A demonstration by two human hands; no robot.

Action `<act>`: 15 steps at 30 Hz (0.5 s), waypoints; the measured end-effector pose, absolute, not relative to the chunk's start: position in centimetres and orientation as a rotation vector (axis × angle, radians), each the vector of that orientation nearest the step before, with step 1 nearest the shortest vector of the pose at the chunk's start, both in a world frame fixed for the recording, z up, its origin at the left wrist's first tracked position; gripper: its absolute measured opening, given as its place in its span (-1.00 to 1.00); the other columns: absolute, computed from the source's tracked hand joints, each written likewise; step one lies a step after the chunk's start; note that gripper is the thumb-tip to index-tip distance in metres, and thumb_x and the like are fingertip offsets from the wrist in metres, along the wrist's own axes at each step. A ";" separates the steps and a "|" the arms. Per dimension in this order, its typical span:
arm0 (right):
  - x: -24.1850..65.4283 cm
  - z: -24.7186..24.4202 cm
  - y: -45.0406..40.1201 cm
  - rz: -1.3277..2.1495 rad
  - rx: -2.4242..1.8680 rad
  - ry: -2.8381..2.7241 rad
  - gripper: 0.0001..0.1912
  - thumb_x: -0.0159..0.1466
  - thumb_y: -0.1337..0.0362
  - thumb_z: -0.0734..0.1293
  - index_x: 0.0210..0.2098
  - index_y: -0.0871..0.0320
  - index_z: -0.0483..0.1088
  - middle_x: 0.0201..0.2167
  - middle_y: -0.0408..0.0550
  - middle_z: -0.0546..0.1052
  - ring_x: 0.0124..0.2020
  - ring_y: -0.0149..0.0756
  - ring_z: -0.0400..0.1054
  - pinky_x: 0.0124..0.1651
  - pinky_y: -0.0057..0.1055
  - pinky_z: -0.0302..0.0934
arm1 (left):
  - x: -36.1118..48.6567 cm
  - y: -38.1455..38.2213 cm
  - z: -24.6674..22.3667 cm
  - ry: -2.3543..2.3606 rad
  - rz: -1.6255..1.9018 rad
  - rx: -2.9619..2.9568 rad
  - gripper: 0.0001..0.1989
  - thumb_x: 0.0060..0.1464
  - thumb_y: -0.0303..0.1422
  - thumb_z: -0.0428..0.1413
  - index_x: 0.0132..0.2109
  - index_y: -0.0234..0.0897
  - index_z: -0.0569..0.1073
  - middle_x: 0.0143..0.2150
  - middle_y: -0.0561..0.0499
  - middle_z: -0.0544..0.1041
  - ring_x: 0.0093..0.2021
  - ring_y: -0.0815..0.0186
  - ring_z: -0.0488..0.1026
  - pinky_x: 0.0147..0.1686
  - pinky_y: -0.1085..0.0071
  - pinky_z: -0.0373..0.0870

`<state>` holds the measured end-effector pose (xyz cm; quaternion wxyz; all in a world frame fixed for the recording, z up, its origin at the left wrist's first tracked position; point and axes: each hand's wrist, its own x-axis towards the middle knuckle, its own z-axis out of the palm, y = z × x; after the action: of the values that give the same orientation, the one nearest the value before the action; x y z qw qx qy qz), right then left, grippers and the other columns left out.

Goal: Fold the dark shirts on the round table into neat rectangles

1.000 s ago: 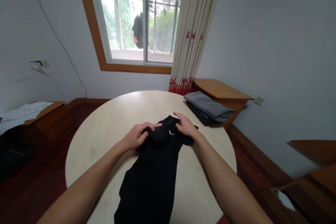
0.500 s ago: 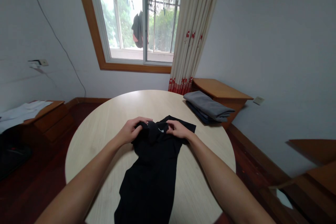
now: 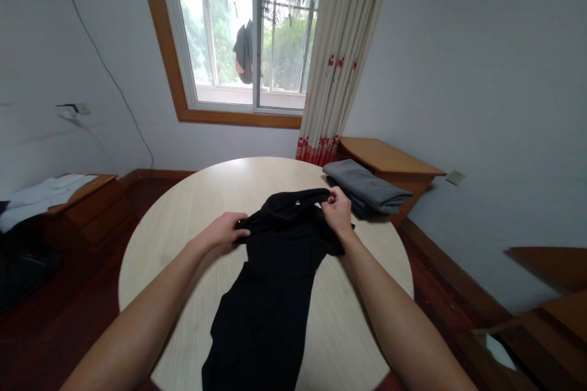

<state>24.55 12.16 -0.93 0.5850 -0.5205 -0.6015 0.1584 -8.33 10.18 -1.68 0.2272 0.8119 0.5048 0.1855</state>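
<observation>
A black shirt [image 3: 270,293] lies lengthwise on the round pale table [image 3: 183,214], its lower end running off the bottom of the view. My left hand [image 3: 224,229] pinches the shirt's upper left edge, close to the tabletop. On the other side, my right hand [image 3: 337,208] is closed on the far right edge and holds it raised a little. Between the hands the upper cloth forms a loose fold, with a small white label showing on it. Part of the shirt is hidden behind my right hand.
Folded grey and dark clothes [image 3: 367,186] are stacked at the table's right rear. Behind them stands a wooden cabinet [image 3: 389,156] beside a patterned curtain [image 3: 342,61]. White papers or cloths [image 3: 46,195] cover a low wooden cabinet on the left.
My right hand has moved right and away from me, lifting and stretching the shirt's upper edge. My left hand has shifted slightly down and left. The hands are farther apart.
</observation>
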 end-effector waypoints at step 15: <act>24.0 7.3 11.6 0.562 -0.787 -0.871 -0.80 0.13 0.28 0.33 -0.27 0.02 0.23 -0.59 -0.29 0.46 -0.60 -0.37 0.42 -0.59 -0.48 0.29 | -10.6 7.0 9.1 1.808 1.576 2.008 -0.70 0.15 -0.17 0.05 -0.21 -0.29 0.56 -0.38 0.04 0.56 -0.44 0.34 0.41 -0.38 0.45 0.32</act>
<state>24.03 11.63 7.29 0.7956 -0.3664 -0.4052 0.2617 -10.60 6.99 9.14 0.0069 0.6419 0.5780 0.5039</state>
